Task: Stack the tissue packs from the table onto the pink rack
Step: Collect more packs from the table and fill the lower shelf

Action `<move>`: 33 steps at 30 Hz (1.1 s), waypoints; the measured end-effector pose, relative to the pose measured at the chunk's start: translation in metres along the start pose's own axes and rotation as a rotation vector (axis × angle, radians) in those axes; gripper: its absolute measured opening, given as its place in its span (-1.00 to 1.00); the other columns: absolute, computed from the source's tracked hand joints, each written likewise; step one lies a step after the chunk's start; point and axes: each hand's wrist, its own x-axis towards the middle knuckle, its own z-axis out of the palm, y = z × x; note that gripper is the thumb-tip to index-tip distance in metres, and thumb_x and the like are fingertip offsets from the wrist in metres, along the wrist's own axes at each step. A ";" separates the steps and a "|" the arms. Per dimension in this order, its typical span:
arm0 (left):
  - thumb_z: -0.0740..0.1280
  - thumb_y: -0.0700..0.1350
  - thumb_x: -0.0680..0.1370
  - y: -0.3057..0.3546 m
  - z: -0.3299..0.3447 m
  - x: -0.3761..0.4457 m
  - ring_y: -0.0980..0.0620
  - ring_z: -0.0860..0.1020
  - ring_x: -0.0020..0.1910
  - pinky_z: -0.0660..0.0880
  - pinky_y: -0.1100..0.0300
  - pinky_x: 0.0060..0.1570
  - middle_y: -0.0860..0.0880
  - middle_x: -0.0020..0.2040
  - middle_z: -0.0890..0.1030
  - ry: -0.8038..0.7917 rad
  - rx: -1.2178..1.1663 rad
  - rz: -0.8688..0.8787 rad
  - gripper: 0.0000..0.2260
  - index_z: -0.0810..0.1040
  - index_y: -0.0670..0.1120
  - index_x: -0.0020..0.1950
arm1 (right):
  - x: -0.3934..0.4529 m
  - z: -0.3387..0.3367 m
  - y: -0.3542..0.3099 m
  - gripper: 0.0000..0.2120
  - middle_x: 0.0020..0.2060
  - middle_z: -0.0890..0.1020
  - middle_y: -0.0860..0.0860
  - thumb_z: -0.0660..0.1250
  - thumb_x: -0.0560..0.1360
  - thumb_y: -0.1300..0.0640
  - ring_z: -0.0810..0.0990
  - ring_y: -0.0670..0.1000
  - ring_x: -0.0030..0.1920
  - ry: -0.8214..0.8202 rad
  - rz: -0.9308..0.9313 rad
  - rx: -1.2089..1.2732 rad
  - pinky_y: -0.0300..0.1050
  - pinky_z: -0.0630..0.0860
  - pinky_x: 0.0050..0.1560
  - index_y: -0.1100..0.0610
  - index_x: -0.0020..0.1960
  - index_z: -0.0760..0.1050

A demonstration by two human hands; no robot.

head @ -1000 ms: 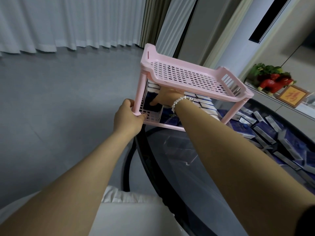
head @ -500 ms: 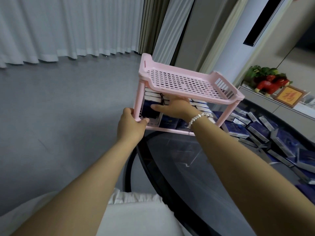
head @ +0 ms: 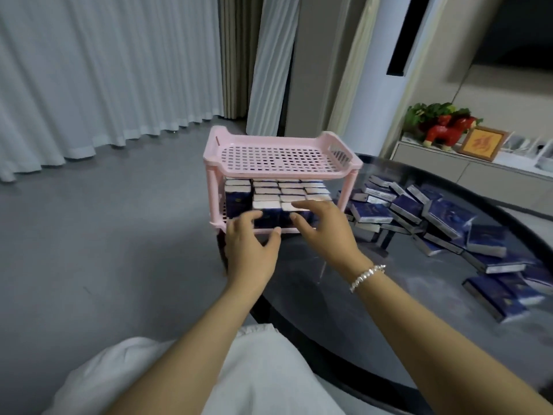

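You are squaring up the packed lower shelf of the pink rack (head: 281, 154) at frame centre, on the table (head: 344, 298) edge. Your left hand (head: 250, 247) and right hand (head: 324, 232) hover spread, holding nothing. Next, reach right for the loose tissue packs (head: 443, 217), dark blue and slim; the top shelf is bare.

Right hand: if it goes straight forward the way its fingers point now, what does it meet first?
Most likely the tissue packs standing on the lower shelf of the pink rack. The right hand is open, with its fingers aimed into that shelf opening. Depth is unclear, so they may already touch the front packs.
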 end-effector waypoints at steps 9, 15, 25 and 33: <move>0.35 -0.03 0.53 0.041 0.072 -0.033 0.19 0.53 -0.13 0.41 0.40 -0.16 0.01 0.14 0.50 -0.510 0.037 0.052 -0.77 0.47 0.00 0.17 | -0.077 -0.071 0.058 -0.80 0.00 0.64 -0.12 0.32 0.50 0.03 0.53 -0.08 0.06 0.148 0.221 0.026 -0.16 0.48 0.06 0.02 0.10 0.58; 0.34 -0.01 0.53 0.077 0.139 -0.050 0.17 0.52 -0.19 0.39 0.42 -0.22 0.01 0.13 0.52 -0.663 0.079 0.110 -0.77 0.49 -0.01 0.16 | -0.119 -0.112 0.106 -0.79 0.00 0.63 -0.05 0.33 0.50 0.06 0.49 -0.02 0.10 0.277 0.374 -0.154 -0.27 0.34 0.06 0.07 0.10 0.59; 0.24 -0.03 0.60 0.097 0.222 -0.081 0.14 0.48 0.13 0.35 0.33 0.04 0.01 0.31 0.49 -0.871 0.055 0.059 -0.63 0.39 -0.06 0.40 | -0.159 -0.149 0.162 -0.61 0.13 0.51 0.15 0.37 0.46 0.06 0.39 0.19 0.17 0.448 0.753 -0.366 0.04 0.32 0.21 0.13 0.26 0.49; 0.26 -0.11 0.60 0.105 0.242 -0.088 0.04 0.47 0.29 0.45 0.19 0.23 -0.07 0.36 0.47 -0.940 -0.079 -0.050 -0.59 0.33 -0.13 0.44 | -0.168 -0.152 0.173 -0.56 0.19 0.55 0.00 0.38 0.47 0.04 0.43 0.02 0.18 0.319 0.714 -0.082 -0.22 0.34 0.12 0.06 0.32 0.43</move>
